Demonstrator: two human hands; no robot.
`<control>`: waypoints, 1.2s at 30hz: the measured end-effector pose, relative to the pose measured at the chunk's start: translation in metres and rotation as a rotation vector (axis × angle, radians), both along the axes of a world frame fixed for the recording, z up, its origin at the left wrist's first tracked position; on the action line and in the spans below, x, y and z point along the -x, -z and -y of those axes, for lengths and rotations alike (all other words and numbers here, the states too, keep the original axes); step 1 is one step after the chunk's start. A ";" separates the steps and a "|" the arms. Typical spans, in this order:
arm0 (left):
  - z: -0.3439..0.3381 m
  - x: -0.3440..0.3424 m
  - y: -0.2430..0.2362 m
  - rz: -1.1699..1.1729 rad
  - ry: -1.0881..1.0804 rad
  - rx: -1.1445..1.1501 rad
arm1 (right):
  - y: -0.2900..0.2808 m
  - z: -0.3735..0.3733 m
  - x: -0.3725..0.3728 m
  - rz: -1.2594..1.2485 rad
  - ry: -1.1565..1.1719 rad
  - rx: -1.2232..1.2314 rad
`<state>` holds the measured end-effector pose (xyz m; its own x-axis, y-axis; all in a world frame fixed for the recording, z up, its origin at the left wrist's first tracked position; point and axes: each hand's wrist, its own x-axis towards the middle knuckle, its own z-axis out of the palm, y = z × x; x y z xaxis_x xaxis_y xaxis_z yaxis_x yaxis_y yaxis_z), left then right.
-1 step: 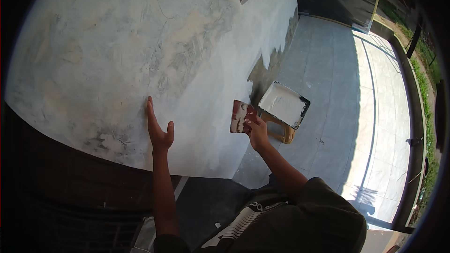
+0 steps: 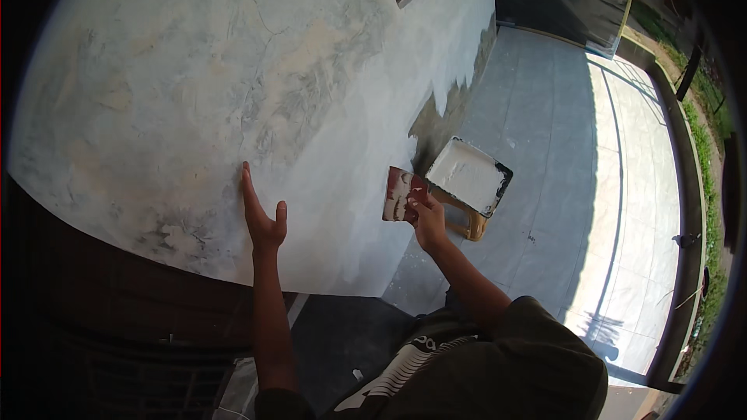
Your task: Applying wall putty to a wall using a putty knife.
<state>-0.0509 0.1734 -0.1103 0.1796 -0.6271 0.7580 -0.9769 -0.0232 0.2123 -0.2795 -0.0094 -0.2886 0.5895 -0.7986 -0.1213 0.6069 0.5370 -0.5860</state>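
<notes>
Left hand (image 2: 261, 214) lies flat and open against the pale, patchy plastered wall (image 2: 233, 70); right hand (image 2: 428, 218) grips a red, putty-smeared scraper blade (image 2: 402, 196) just beside the white-filled rectangular tray (image 2: 469, 176) on its small yellow stool (image 2: 465, 222). It looks like mid-skimming; the blade likely needs loading next.
</notes>
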 end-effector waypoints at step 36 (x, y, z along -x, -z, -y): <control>0.230 0.211 0.194 -0.804 -0.007 -0.156 | 0.058 0.216 0.166 -0.512 -0.012 0.032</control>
<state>-0.2615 -0.0570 -0.3043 0.6356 -0.7113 0.3001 -0.5274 -0.1162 0.8416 -0.4458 -0.2257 -0.3470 0.4702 -0.8002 -0.3722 0.2319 0.5189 -0.8228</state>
